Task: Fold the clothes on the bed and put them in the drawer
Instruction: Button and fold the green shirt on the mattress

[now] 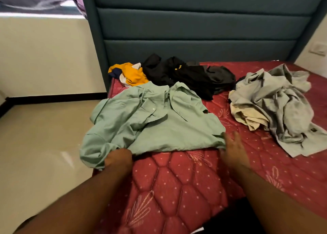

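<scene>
Green shirt (155, 120) on the bed (177, 189), left hand (118, 158) gripping its hem

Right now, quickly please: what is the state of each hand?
Left hand: closed, gripping the near edge of the green shirt.
Right hand: open, fingers straight at the shirt's right hem, holding nothing.

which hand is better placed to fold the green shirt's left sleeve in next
Left. The left hand already grips the green shirt at that sleeve end; the right hand lies open at the opposite hem corner.
</scene>
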`<state>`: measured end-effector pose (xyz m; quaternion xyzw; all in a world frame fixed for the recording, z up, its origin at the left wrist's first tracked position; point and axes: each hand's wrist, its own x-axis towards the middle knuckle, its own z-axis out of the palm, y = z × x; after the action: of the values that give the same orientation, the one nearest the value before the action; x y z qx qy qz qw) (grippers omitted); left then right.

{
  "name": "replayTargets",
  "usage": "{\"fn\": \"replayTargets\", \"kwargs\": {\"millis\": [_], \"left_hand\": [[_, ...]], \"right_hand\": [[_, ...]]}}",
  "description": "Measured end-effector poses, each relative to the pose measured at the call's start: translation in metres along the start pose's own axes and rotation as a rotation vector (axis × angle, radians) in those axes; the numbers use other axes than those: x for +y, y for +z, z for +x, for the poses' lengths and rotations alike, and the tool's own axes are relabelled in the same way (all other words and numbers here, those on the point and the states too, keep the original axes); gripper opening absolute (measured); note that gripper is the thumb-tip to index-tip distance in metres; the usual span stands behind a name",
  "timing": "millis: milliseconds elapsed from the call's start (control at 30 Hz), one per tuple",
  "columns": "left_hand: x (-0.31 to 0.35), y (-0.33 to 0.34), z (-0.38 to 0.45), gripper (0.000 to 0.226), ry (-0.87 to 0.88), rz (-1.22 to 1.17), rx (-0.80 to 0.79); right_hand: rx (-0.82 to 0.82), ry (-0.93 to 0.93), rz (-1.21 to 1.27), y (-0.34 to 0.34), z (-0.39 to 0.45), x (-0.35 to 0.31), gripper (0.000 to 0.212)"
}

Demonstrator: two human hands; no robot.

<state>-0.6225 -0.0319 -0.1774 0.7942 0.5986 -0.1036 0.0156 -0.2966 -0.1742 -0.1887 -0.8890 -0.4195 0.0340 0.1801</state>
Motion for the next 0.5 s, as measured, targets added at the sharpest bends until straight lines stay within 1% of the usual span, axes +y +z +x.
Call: {"fn": "replayTargets", "kwargs": {"millis": [67,100,167,200,233,267,300,367,400,433,467,500], "left_hand": [[0.009,-0.008,-0.01,0.032,0.075,0.115,0.024],[0.012,-0.014,-0.014,0.031,0.122,0.2,0.064],[0.013,-0.023,-0.018,0.029,0.194,0.398,0.154],[0.01,-0.028,-0.016,0.029,0.212,0.467,0.151],[0.004,-0.03,-0.011,0.031,0.199,0.51,0.086],[-0.004,-0.03,-0.008,0.032,0.155,0.525,-0.031],[-0.013,-0.03,-0.004,0.034,0.104,0.499,-0.203],[-0.025,-0.031,-0.002,0.038,-0.004,0.412,-0.61],[-0.027,-0.031,-0.001,0.038,-0.009,0.389,-0.7],[-0.024,-0.032,-0.001,0.038,0.046,0.37,-0.645],[-0.017,-0.033,-0.001,0.04,0.123,0.352,-0.441],[-0.007,-0.034,-0.002,0.042,0.211,0.311,-0.201]], "right_hand": [[-0.183,-0.267,-0.135,0.008,-0.002,-0.018,0.055],[-0.266,-0.355,-0.214,0.013,-0.002,-0.028,0.05],[-0.4,-0.401,-0.318,0.018,-0.007,-0.043,0.045],[-0.431,-0.392,-0.321,0.022,-0.007,-0.048,0.044],[-0.442,-0.377,-0.305,0.025,-0.006,-0.048,0.044],[-0.441,-0.364,-0.284,0.027,-0.006,-0.048,0.044],[-0.452,-0.348,-0.274,0.028,-0.005,-0.045,0.043],[-0.465,-0.313,-0.273,0.027,-0.002,-0.034,0.043],[-0.452,-0.305,-0.286,0.027,-0.001,-0.029,0.043],[-0.423,-0.311,-0.318,0.025,-0.001,-0.024,0.044],[-0.381,-0.328,-0.349,0.026,0.0,-0.018,0.047],[-0.335,-0.353,-0.365,0.026,0.0,-0.016,0.05]]}}
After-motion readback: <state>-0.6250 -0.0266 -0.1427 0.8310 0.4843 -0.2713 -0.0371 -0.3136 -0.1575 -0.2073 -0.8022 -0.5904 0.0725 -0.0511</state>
